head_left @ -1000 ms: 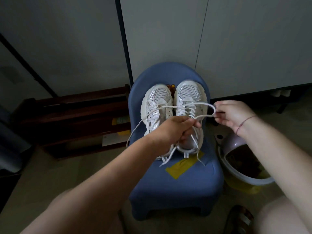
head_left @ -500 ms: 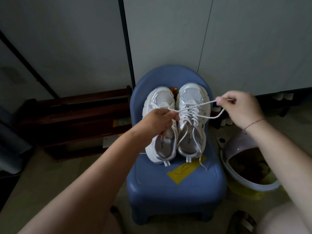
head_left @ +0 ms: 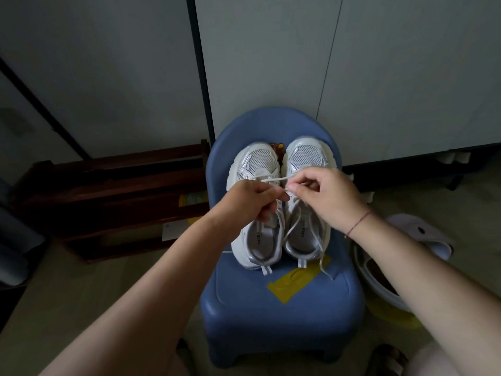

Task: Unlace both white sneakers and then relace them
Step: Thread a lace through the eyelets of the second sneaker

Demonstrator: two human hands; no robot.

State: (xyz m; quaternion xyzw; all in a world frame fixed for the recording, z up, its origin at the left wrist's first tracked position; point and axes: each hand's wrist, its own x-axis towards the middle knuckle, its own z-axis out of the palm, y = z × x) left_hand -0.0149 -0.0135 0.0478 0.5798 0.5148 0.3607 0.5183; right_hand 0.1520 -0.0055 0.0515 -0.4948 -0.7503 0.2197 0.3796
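With fingers (head_left: pixel 279 196) of the left hand (head_left: pixel 250 199) curled tight, pinched one thin lace (head_left: pixel 272 179). With fingertips (head_left: pixel 294 189) of the right hand (head_left: pixel 329 198) bent the same way, pinched that lace just beside. Held both hands nearly touching, above the tongues of the two sneakers. Found the left sneaker (head_left: pixel 256 161) and the right sneaker (head_left: pixel 307 156) side by side on the seat of a blue chair (head_left: pixel 271 310), toes toward the backrest, heels near a strip of yellow tape (head_left: pixel 296 279).

Judged the step as work at the lowest eyelets of the left sneaker. Could not tell whether this was the end of unlacing or the start of relacing. For the next move, probably needed a fine grip close to the lace tip, a careful aim at a small eyelet, and an even pull.

Noted fine mesh on both toes, glossy smooth bands around it, and thick rounded soles. Noted also limp, flat lace ends (head_left: pixel 321 256) trailing from the right sneaker over the seat, and hard smooth plastic in the rounded chair.
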